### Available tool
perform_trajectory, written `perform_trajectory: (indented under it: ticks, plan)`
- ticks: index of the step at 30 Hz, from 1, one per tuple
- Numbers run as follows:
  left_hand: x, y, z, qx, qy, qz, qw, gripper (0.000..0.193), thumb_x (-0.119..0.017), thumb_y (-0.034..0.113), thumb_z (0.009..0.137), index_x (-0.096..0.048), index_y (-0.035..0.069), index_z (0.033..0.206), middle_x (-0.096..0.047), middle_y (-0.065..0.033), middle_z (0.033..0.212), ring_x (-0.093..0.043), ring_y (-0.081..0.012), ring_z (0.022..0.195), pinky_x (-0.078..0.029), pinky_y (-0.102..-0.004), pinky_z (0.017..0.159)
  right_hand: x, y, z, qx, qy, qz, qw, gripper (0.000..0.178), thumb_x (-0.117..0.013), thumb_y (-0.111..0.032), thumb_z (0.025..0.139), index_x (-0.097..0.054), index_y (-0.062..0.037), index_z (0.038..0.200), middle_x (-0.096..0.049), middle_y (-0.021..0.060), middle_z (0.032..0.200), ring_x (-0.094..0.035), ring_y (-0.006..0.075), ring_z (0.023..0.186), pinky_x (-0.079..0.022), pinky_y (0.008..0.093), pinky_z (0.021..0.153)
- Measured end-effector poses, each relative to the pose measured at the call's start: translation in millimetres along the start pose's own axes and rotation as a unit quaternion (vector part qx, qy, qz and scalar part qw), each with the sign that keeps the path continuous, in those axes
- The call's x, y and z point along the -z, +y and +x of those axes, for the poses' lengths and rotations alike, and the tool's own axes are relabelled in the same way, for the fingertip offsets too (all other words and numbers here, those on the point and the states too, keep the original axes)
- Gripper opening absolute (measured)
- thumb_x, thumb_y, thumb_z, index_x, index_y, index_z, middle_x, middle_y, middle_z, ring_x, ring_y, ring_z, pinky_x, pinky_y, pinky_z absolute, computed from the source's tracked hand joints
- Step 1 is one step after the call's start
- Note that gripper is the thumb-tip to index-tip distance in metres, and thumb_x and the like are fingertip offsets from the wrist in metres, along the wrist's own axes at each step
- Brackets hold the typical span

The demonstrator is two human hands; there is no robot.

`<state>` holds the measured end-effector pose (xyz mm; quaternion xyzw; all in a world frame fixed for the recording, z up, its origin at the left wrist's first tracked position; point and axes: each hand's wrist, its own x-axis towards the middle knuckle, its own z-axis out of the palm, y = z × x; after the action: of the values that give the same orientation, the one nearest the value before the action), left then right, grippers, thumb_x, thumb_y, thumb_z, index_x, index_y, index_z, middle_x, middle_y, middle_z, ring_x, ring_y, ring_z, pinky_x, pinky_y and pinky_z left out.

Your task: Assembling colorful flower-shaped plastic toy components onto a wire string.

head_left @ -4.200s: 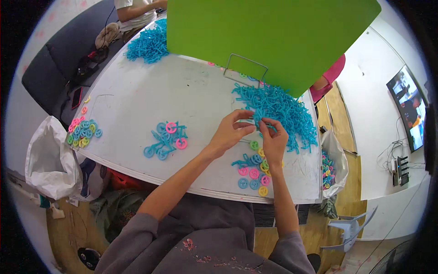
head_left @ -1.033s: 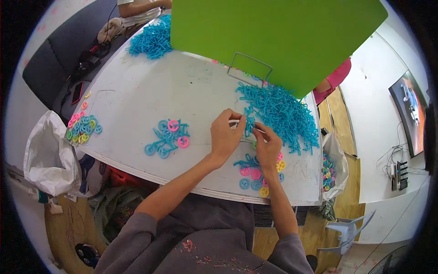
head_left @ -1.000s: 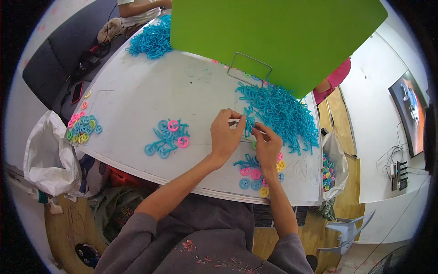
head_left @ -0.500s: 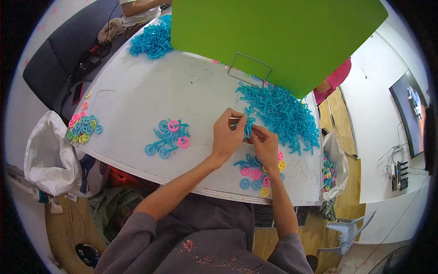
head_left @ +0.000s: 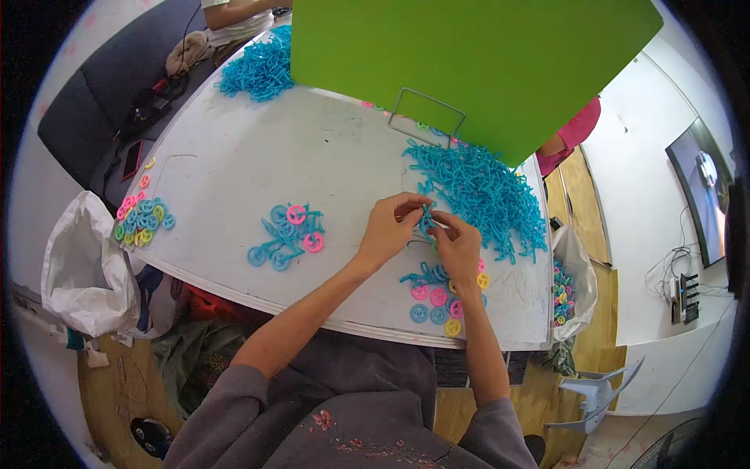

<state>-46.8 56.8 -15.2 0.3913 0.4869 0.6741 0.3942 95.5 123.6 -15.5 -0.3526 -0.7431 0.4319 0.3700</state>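
Both my hands meet over the white table, fingers pinched around a small blue plastic piece (head_left: 426,219) between them. My left hand (head_left: 384,230) grips it from the left and my right hand (head_left: 459,246) from the right; the fingers hide part of it. Just beyond lies a big heap of thin blue plastic pieces (head_left: 484,195). Below my right hand, partly covered by its wrist, are loose pink, yellow and blue toy wheels (head_left: 437,298) with a few blue pieces. To the left rests a small cluster of blue parts with blue and pink wheels (head_left: 283,238).
A green board (head_left: 461,70) stands across the far side, with a wire stand (head_left: 426,117) at its foot. More blue pieces (head_left: 258,69) heap at the far left, more wheels (head_left: 144,219) at the left edge. White sacks (head_left: 90,258) hang beside the table. Other people sit beyond.
My hands have come slightly lower and the blue piece between them has been turned. Less of it sticks up above my fingers.
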Motion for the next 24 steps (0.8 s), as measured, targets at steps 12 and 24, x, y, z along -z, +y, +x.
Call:
perform_trajectory:
  ticks: [12,24]
  plan:
    - [-3.7,12.1,-4.2,-0.370,0.033,0.259,0.892,0.015,-0.056,-0.008,0.082,-0.063,0.003,0.089,-0.066,-0.0110,0.093,-0.064,-0.0238,0.085,-0.051,-0.0308,0.077,8.2,7.2,6.3,-0.034,-0.018,0.024,0.999,0.026,-0.063,-0.007,0.088,-0.063,0.0056,0.111,-0.070,0.0127,0.096,-0.068,0.0161,0.077,-0.054,0.0259,0.068]
    - [3.8,2.4,4.8,-0.324,0.143,0.406,0.843,0.028,-0.057,0.000,0.087,-0.061,0.007,0.114,-0.066,-0.0112,0.096,-0.064,-0.0205,0.089,-0.051,-0.0306,0.075,19.9,-3.6,3.8,-0.042,-0.021,0.117,0.992,0.027,-0.064,-0.012,0.088,-0.063,0.0081,0.107,-0.070,0.0125,0.094,-0.066,0.0157,0.083,-0.054,0.0262,0.072]
